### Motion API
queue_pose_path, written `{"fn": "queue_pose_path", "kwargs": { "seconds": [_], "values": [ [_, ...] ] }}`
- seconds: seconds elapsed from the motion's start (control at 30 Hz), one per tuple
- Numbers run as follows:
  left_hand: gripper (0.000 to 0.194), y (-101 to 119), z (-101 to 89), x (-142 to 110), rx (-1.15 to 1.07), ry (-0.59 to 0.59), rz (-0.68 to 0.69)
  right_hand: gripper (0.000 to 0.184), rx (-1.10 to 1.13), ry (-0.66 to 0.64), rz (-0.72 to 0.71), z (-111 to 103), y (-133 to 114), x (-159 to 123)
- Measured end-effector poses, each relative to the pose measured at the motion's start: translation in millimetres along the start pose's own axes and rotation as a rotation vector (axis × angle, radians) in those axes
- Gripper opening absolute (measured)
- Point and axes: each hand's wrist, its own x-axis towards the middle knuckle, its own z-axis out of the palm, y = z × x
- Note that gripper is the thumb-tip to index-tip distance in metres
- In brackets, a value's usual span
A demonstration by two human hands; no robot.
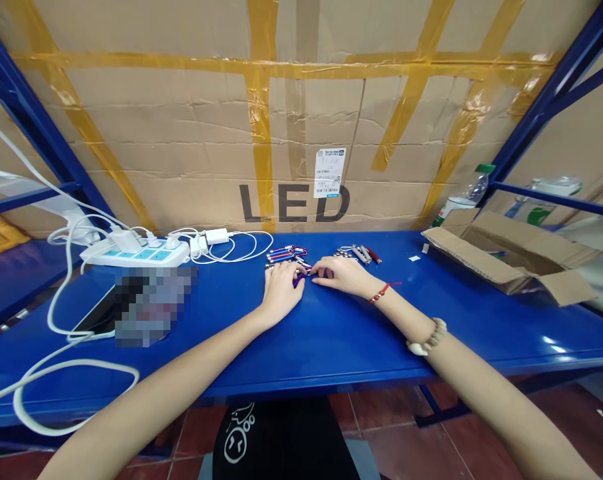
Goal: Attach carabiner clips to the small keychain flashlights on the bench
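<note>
My left hand (pixel 282 291) rests on the blue tabletop with its fingers bent around a small purple tube-shaped piece (pixel 298 281). Fingers of my right hand (pixel 345 276) are curled in a pinch at a small metallic end of that piece, close to the left fingertips. What exactly the right fingers grip is too small to make out. Just behind my left hand lies a row of slim metallic tubes (pixel 280 255) in blue, red and silver, with cords or clips. Beyond my right hand are several more short tubes (pixel 365 255), silver and red, partly hidden by it.
To the left, a white power strip (pixel 146 253) with plugs and looping white cables (pixel 71 293) lies near a dark flat device (pixel 106 310), partly blurred. An open cardboard box (pixel 511 257) and a green-capped bottle (pixel 469 190) stand right. A large taped carton (pixel 206 147) backs the table.
</note>
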Motion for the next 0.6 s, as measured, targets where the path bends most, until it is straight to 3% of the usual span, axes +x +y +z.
{"fn": "queue_pose_path", "kwargs": {
  "seconds": [0.6],
  "values": [
    [0.015,2.5,-2.0,-0.3,-0.046,-0.027,0.029,0.013,0.021,-0.017,0.005,0.7,-1.1,1.4]
  ]
}}
